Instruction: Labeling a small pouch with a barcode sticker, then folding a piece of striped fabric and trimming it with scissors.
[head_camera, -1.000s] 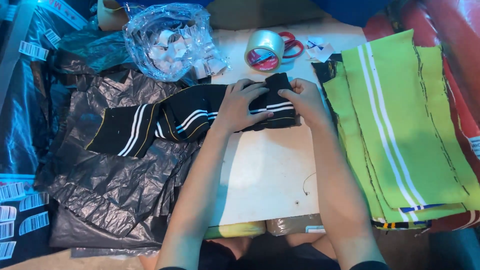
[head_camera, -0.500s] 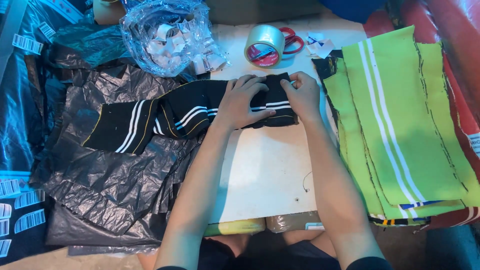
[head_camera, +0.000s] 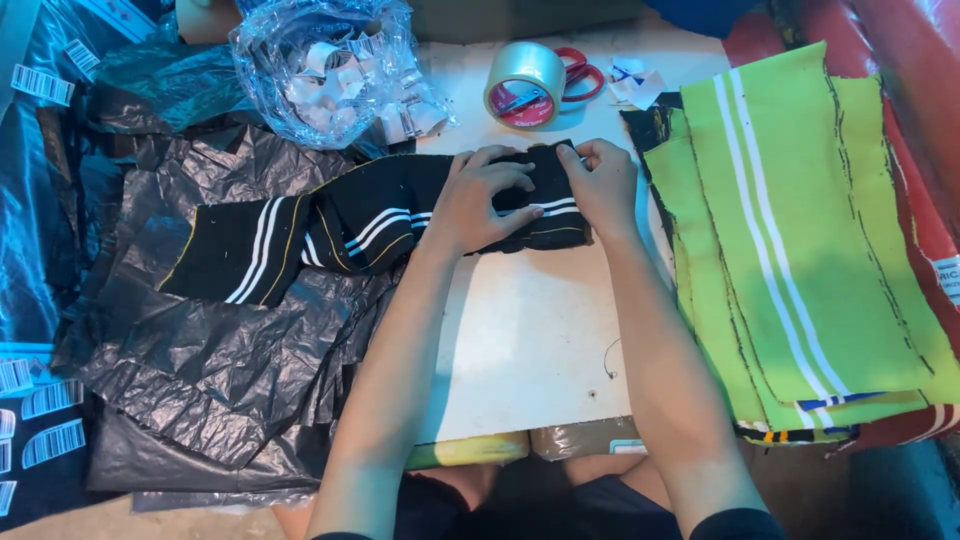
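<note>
A long black knit strip with white and yellow stripes (head_camera: 300, 230) lies across the white table (head_camera: 530, 330) and the black plastic sheets. My left hand (head_camera: 480, 200) presses down on its folded right end, fingers spread over the fabric. My right hand (head_camera: 600, 180) pinches the same folded end at its top right corner. The fold is bunched between both hands.
A stack of lime-green striped knit strips (head_camera: 790, 230) lies at the right. A roll of clear tape (head_camera: 525, 82) and red scissors (head_camera: 580, 72) sit at the back. A clear bag of paper tags (head_camera: 330, 70) is at back left, crumpled black plastic bags (head_camera: 220, 370) at left.
Both hands have shifted slightly toward the back of the table with the folded end, and the fingers have tightened on the fold.
</note>
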